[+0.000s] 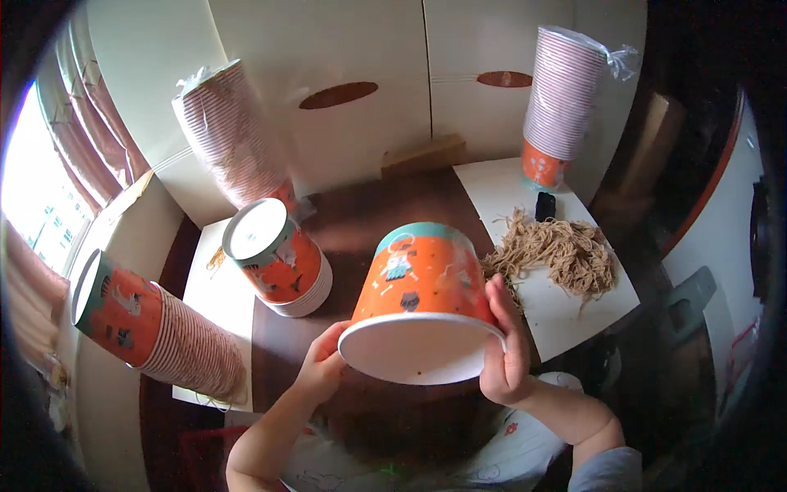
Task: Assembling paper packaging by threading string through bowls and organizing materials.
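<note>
"Above the dark brown table (348, 225), what do I have?"

"One orange paper bucket (420, 279), its white-rimmed mouth tilted toward my view. From my station I see the left hand (320, 363) and right hand (510, 361) apart, clasping it from opposite sides."

"Anything near the right hand?"

"I see a tangled heap of tan yarn (566, 256) on a white board (564, 326)."

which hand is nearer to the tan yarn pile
Right. The right hand is at the right side of the orange cup, just left of and nearer the body than the tan yarn pile; the left hand is on the cup's far side from it.
</note>
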Available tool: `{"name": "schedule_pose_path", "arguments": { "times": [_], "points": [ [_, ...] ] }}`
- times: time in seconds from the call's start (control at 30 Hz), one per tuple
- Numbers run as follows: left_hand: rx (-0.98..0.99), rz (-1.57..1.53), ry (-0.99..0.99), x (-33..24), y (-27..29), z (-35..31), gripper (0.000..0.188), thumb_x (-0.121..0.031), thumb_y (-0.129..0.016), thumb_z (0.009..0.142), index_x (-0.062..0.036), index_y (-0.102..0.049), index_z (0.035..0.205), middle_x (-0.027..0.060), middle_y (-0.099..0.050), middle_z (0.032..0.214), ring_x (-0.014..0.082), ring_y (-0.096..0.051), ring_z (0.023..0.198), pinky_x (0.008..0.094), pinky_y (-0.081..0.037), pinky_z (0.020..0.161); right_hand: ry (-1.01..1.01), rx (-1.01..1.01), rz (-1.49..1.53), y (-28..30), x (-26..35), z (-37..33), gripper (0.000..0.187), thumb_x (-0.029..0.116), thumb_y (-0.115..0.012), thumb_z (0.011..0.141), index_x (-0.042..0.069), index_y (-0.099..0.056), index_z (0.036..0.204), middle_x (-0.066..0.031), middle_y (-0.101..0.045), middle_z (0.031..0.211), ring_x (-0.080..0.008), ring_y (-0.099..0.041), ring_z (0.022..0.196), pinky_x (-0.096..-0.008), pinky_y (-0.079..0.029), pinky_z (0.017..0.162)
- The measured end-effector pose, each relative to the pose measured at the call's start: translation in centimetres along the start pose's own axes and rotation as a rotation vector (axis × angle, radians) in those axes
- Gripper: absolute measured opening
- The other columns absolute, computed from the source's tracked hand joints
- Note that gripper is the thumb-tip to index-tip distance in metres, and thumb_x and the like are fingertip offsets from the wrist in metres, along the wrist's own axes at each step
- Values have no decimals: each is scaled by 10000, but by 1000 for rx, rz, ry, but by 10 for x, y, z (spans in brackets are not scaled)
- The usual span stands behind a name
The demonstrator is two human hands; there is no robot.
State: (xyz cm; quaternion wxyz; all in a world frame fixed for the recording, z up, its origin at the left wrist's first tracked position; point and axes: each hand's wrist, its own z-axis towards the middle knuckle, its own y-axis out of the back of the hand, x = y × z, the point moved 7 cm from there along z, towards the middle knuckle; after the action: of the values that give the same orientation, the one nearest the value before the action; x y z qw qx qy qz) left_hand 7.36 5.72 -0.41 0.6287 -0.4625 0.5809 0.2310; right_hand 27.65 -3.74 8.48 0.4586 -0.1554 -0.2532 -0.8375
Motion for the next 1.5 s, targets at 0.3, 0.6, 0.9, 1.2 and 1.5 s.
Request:
{"name": "schedule_pose_path", "arguments": {
  "times": [0.3,0.6,0.9,1.2,1.5],
  "points": [
    [220,-171,-92,8,-25,-7,502,-37,-519,776,-43,-312,1233,68,-433,1157,163,-446,1044,314,-380,884,-15,-4,-123,-1,3,-7,436,-20,-315,798,-85,-306,1229,-222,-320,1290,-353,-270,1226,-421,-199,1012],
    [-13,364,-294,-13,-23,-19,527,-92,-578,777,-11,-311,1224,79,-432,1123,135,-448,1008,291,-380,862,-563,48,366,-15,-52,-11,382,46,-362,820,-38,-344,1192,-119,-432,1100,-177,-409,1000,-292,-307,874],
    [101,843,-475,-33,-33,-31,788,-433,-608,706,22,-275,1257,192,-324,1205,286,-354,1107,387,-310,926,-663,89,226,3,-75,-13,169,96,-496,804,-29,-516,916,-84,-530,789,-110,-501,696,-261,-412,610],
    [225,716,-361,-23,-31,-29,827,-583,-489,729,40,-297,1239,202,-343,1186,309,-327,1107,384,-284,933,-673,124,265,15,-54,-3,133,120,-560,759,-5,-534,795,-17,-490,731,-55,-461,615,-204,-393,531],
    [269,1133,-647,-26,-54,-48,901,-604,-589,639,13,-330,1242,192,-437,987,299,-496,857,352,-456,695,-245,131,-423,14,-36,8,154,48,-593,691,51,-538,835,-93,-604,726,-241,-604,633,-316,-483,551]
  ]
}}
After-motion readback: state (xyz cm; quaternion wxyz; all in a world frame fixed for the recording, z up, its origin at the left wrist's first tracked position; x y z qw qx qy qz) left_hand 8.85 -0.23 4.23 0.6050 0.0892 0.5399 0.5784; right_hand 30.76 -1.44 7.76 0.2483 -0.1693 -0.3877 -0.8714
